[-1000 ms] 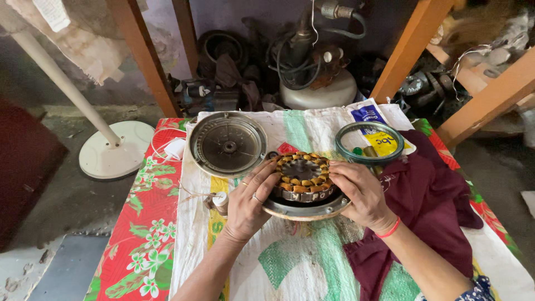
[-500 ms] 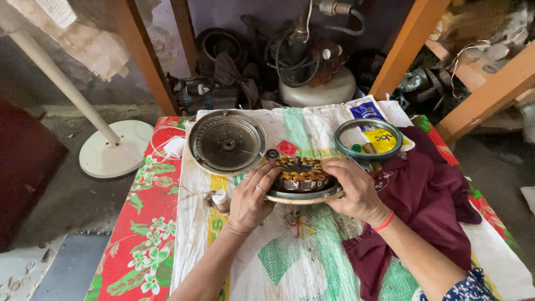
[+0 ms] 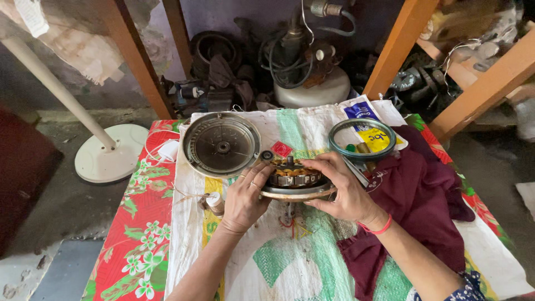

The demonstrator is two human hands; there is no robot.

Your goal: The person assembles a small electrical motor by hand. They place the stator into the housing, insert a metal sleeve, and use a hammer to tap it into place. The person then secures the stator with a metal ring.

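Both hands grip a round metal fan motor with copper windings (image 3: 293, 178).
Left hand (image 3: 243, 196) and right hand (image 3: 341, 188) clasp its rim; likely heavy, rigid, windings delicate.

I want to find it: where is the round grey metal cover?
In the head view, the round grey metal cover lies on the table's left side, just beyond the left hand, beside the copper-wound motor.

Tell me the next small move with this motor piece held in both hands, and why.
Probably set it flat on the cloth. Both the left hand and the right hand grip the round motor piece by its rim, tilted and lifted just off the table, with the round metal cover close beside it.
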